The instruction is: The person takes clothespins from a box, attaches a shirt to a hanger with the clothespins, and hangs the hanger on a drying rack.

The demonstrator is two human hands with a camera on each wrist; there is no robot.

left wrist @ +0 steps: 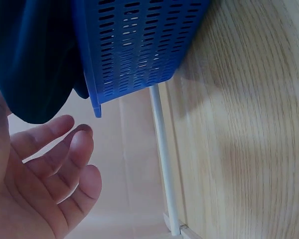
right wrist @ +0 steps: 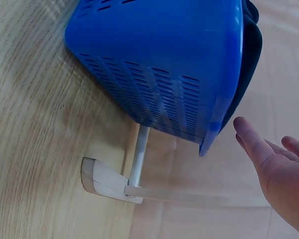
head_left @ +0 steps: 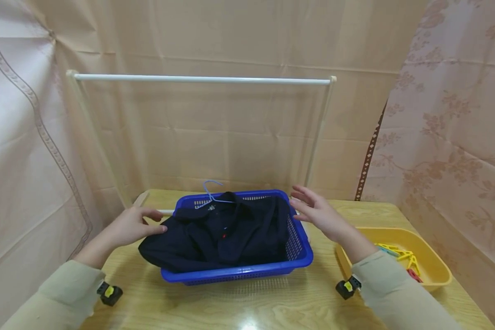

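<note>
A dark navy shirt (head_left: 247, 229) lies bunched in a blue plastic basket (head_left: 251, 269), one part of it draped over the left rim. A pale lilac hanger (head_left: 221, 200) sits at its collar, hook pointing up; the hanger's lower part is hidden by the cloth. At the draped part is my left hand (head_left: 133, 225), its thumb at the cloth's edge and its fingers loosely bent. In the left wrist view those fingers (left wrist: 72, 159) curve below the cloth, gripping nothing. My right hand (head_left: 319, 214) hovers by the basket's right rim, fingers spread and holding nothing.
Behind the basket stands a white rack whose top bar (head_left: 202, 79) runs across. A yellow tray (head_left: 431, 256) with several coloured clothes pegs (head_left: 412, 263) is on the right. The wooden table (head_left: 272, 302) is bordered by hanging cloth at the back and sides.
</note>
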